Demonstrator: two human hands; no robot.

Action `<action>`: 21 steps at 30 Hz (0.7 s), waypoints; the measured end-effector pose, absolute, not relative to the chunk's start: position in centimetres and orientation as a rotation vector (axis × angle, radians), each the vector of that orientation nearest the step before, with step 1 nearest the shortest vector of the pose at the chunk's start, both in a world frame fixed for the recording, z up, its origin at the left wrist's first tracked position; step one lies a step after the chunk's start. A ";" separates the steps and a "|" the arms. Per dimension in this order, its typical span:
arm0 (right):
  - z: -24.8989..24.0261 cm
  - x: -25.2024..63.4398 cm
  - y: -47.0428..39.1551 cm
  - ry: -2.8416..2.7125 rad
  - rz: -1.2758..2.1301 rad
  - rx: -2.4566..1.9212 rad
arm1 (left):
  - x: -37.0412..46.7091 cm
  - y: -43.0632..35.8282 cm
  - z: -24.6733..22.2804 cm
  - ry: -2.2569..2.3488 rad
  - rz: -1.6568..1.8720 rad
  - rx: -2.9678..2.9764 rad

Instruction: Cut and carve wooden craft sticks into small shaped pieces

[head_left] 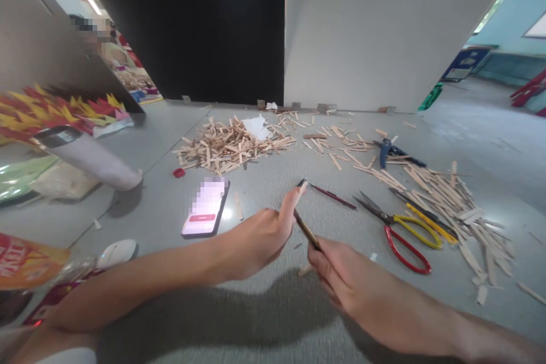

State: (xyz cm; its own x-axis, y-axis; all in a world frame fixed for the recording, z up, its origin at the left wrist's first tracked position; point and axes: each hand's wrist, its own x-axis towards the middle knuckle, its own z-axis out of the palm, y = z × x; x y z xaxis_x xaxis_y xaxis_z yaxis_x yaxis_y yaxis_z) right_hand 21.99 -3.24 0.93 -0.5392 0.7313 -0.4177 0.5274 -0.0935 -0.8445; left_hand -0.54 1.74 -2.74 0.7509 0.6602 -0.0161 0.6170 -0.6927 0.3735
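Note:
My left hand [267, 236] is closed, its raised thumb pressing a small pale wooden stick [302, 189] whose tip shows past the thumb. Fingers wrapped, my right hand [341, 276] grips a slim dark and brass-coloured tool [307, 231] that slants up toward the left hand. Its far end meets the left hand, and I cannot make out its tip or exact kind. Just beyond them a thin dark red pen-like tool [335, 196] lies on the grey table [273, 318]. Scissors [396, 233] with one yellow and one red handle lie open to the right.
A heap of wooden sticks [230, 145] stands at the back, with more sticks [473, 222] scattered right. Blue-handled pliers [386, 151], a yellow cutter [430, 222], a lit phone [205, 207], a white mouse [118, 253] and a tumbler [91, 159] lie around. Tall panels [354, 34] close off the back.

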 end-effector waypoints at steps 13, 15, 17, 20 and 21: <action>0.2 23.3 -3.2 -1.581 2.141 -1.315 | 0.1 1.3 -3.0 0.973 0.193 2.540; 0.5 23.3 -3.1 -1.589 2.128 -1.331 | 0.1 1.4 -3.3 0.962 0.192 2.564; 1.0 24.0 -2.2 -1.599 2.283 -1.407 | 0.2 1.2 -3.7 0.940 0.172 2.613; 0.8 24.7 -1.6 -1.497 2.487 -1.398 | 0.1 1.0 -3.9 0.926 0.175 2.645; 0.4 24.5 -1.9 -1.424 2.461 -1.365 | 0.1 1.1 -3.9 0.934 0.178 2.633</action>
State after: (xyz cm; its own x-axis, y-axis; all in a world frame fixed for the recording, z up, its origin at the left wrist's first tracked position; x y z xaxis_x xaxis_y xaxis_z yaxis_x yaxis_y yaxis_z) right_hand 24.54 -1.94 0.44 -0.6254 0.3812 -0.6809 0.4006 -0.5920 -0.6994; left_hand 0.14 1.06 -3.87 0.7760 0.6308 0.0038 0.5882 -0.7257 0.3570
